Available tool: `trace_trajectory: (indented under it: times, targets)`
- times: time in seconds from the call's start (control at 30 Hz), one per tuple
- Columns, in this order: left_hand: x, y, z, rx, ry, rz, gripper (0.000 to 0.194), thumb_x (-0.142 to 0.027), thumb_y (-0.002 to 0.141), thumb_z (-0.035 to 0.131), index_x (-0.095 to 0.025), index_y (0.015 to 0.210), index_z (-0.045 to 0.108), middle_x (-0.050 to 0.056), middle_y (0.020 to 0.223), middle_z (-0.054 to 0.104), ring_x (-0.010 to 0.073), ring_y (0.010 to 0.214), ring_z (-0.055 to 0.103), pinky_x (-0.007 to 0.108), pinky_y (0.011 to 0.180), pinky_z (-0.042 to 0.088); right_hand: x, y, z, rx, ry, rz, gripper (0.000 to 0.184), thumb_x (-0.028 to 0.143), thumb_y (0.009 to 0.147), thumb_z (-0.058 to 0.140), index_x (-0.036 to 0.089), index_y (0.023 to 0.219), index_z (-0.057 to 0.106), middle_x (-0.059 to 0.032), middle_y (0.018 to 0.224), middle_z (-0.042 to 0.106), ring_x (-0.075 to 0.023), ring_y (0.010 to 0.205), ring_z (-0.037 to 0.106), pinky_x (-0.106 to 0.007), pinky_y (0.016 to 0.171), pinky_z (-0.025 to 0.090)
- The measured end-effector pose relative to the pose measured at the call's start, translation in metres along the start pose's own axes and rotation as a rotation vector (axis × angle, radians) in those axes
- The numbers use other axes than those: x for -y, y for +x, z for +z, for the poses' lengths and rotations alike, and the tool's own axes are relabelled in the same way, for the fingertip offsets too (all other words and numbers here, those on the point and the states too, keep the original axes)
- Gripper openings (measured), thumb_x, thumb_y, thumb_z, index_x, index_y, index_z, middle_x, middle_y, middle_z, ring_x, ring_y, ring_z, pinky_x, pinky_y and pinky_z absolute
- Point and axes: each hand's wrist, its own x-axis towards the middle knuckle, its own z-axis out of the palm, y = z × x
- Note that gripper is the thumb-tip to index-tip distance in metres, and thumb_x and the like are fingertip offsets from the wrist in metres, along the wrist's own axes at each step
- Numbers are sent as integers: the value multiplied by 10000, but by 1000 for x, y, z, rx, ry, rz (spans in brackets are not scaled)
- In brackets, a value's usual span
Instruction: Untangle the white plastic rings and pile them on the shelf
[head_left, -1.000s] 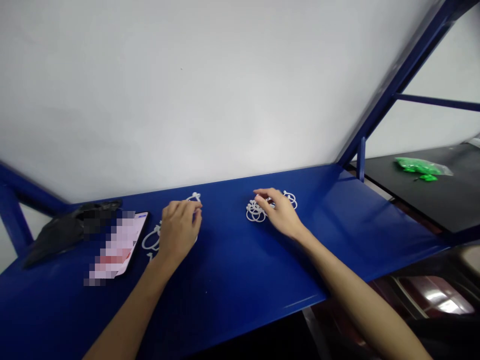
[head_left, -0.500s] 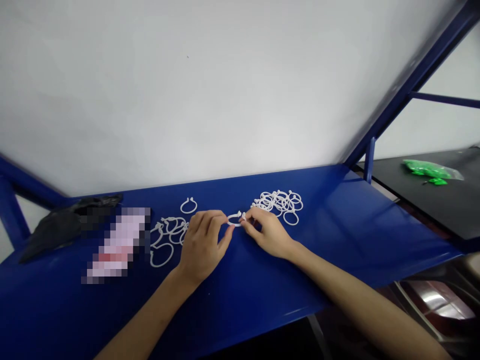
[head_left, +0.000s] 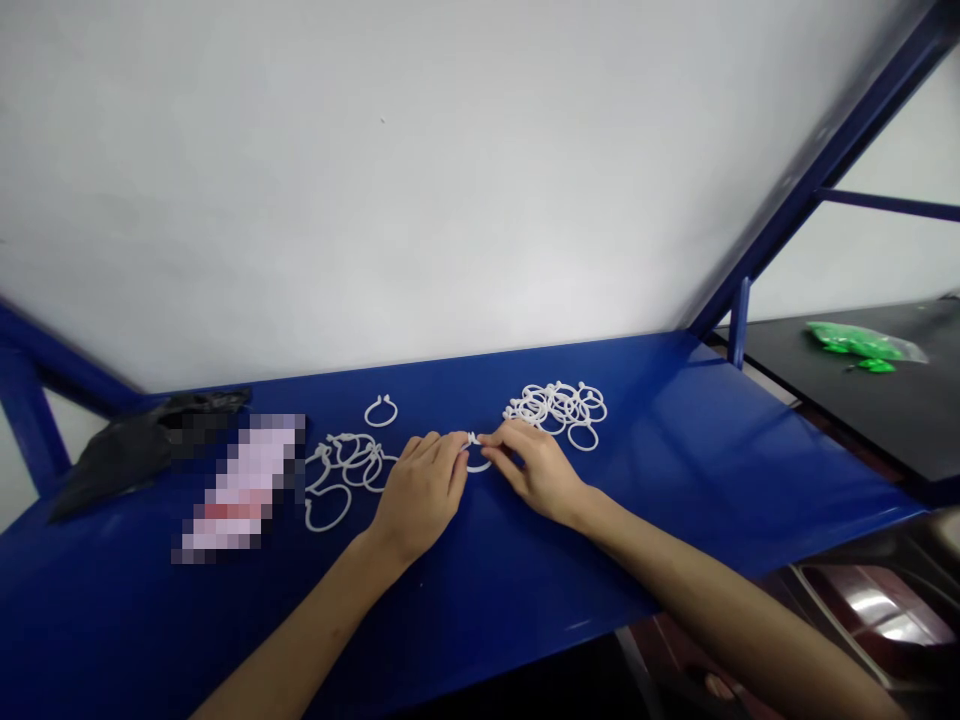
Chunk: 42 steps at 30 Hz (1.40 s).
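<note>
Between my two hands is a white ring [head_left: 478,468] with knobbed ends, resting low over the blue table. My left hand [head_left: 424,492] pinches its left side near the ends, and my right hand [head_left: 536,468] pinches the right side. The ends meet or nearly meet at the top; fingers partly cover them. Just beyond my right hand lies a heap of white rings [head_left: 559,405]. To the left of my left hand is a looser group of similar rings [head_left: 328,508], some of them overlapping. A single open ring [head_left: 381,412] lies apart behind that group.
A black plastic bag [head_left: 120,455] and a pixelated pinkish item [head_left: 247,480] lie on the left of the blue table [head_left: 525,600]. Blue metal posts [head_left: 739,320] rise at both sides. On a black table [head_left: 892,410] at right sits a bag of green pieces [head_left: 862,343].
My left hand has shifted right, closer to my right hand. The ring's ends have come closer together, and the ring has turned so that its loop hangs toward me.
</note>
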Motion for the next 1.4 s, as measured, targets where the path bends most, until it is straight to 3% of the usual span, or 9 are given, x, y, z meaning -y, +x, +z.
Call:
trace_trajectory:
  times: [0.23,0.6,0.7,0.83,1.0,1.1,1.2,1.3,1.4]
  targets:
    - [-7,-2,-1,35,-11,23,156,-150,993,418,-196,926,551,18,769,651,187,710,596,332,688,454,3,-4,-1,47,-59,-39,229,234,1045,429,189,920,615,-43,821,623,-156,747,563,-295,724,488]
    - [1,-1,2,139,-69,-6,221,-253,1027,396,-204,972,604,40,855,679,195,788,592,354,754,449,-1,-2,-3,57,-205,-107,263,265,1055,395,187,1022,643,-75,873,641,-181,799,578,-314,736,515]
    - [17,1,5,175,-5,-90,248,-382,1002,468,-226,1090,640,69,1010,709,236,934,601,395,851,445,1,6,-11,27,-355,-13,258,275,1044,418,217,1037,669,-88,955,652,-194,864,592,-312,744,522]
    - [48,0,7,192,219,-326,391,-451,979,445,-183,1171,655,151,1156,682,320,1111,546,461,933,405,-1,15,-35,-11,-652,232,249,223,1014,455,230,1015,704,-111,1018,664,-224,913,593,-316,736,515]
    - [72,-3,0,328,458,-476,468,-446,957,405,-101,1128,671,203,1123,667,382,1121,503,477,880,403,-23,13,-67,22,-893,533,239,205,990,490,206,1106,700,-126,1052,687,-268,991,582,-341,786,498]
    - [72,-2,-4,340,463,-454,349,-362,935,431,-142,1016,688,175,1073,678,363,1059,517,464,845,406,-36,9,-74,55,-912,595,257,237,975,536,197,1189,670,-113,1091,697,-276,1016,581,-347,800,491]
    - [66,1,-7,269,403,-399,267,-290,926,432,-184,906,677,147,989,692,341,1005,530,468,832,411,-43,7,-72,28,-891,563,279,291,980,543,187,1209,664,-115,1082,701,-282,1029,577,-362,833,491]
    - [52,6,-9,149,252,-294,211,-253,928,457,-219,859,654,100,883,692,298,946,550,445,826,431,-42,7,-64,-57,-787,447,311,347,1003,510,183,1218,665,-135,1104,686,-288,1061,567,-398,901,484]
    - [32,9,-10,32,72,-104,196,-234,950,484,-232,844,648,54,840,688,248,890,567,401,812,456,-33,6,-48,-32,-515,277,317,393,1013,499,216,1225,655,-121,1145,677,-266,1078,587,-418,951,479]
